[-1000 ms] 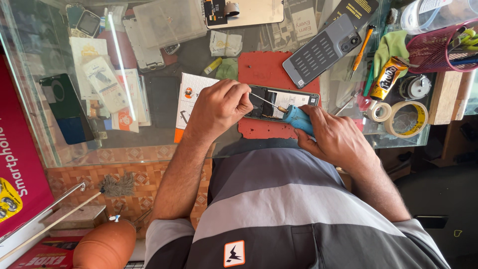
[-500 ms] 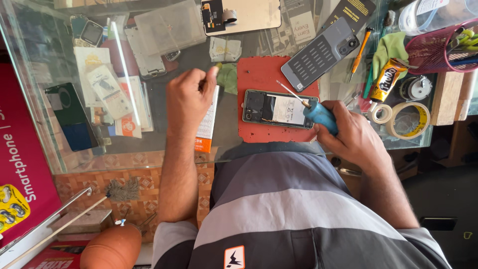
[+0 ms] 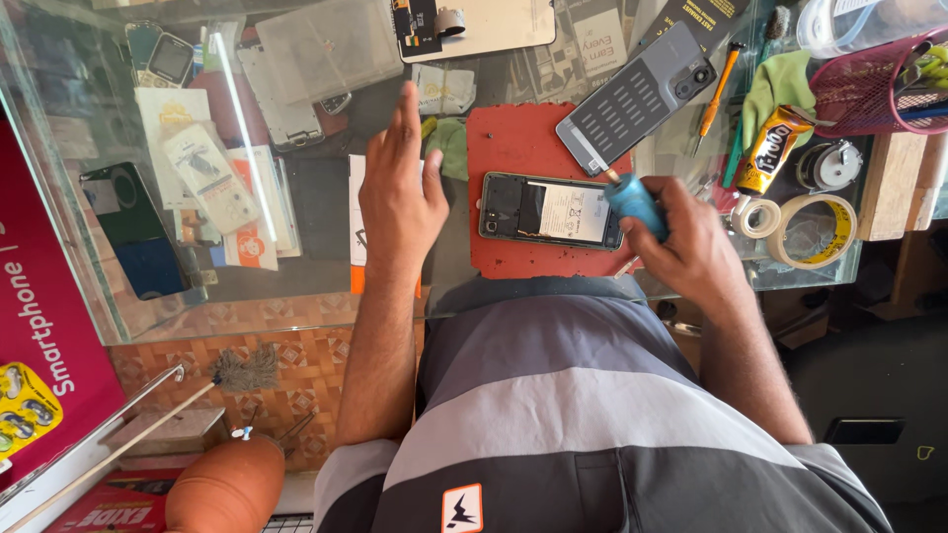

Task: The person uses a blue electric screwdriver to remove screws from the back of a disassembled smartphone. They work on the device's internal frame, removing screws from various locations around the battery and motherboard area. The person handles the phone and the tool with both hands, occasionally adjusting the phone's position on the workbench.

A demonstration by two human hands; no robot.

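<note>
An opened smartphone (image 3: 549,211) with its back removed lies on a red work mat (image 3: 515,150) on the glass counter. My right hand (image 3: 689,249) grips a blue-handled screwdriver (image 3: 633,200) whose tip is at the phone's right end. My left hand (image 3: 399,188) hovers over the counter to the left of the mat, holding nothing, with its fingers stretched away from me.
A grey phone back cover (image 3: 636,96) lies at the mat's far right corner. An orange screwdriver (image 3: 715,99), green cloth (image 3: 780,89), tape rolls (image 3: 815,229), a yellow glue tube (image 3: 770,148) and a pink basket (image 3: 874,89) crowd the right. Phones and cards show under the glass (image 3: 197,168) on the left.
My left hand has let go of the phone and moved left and away across the counter. My right hand with the screwdriver has stayed at the phone's right end.
</note>
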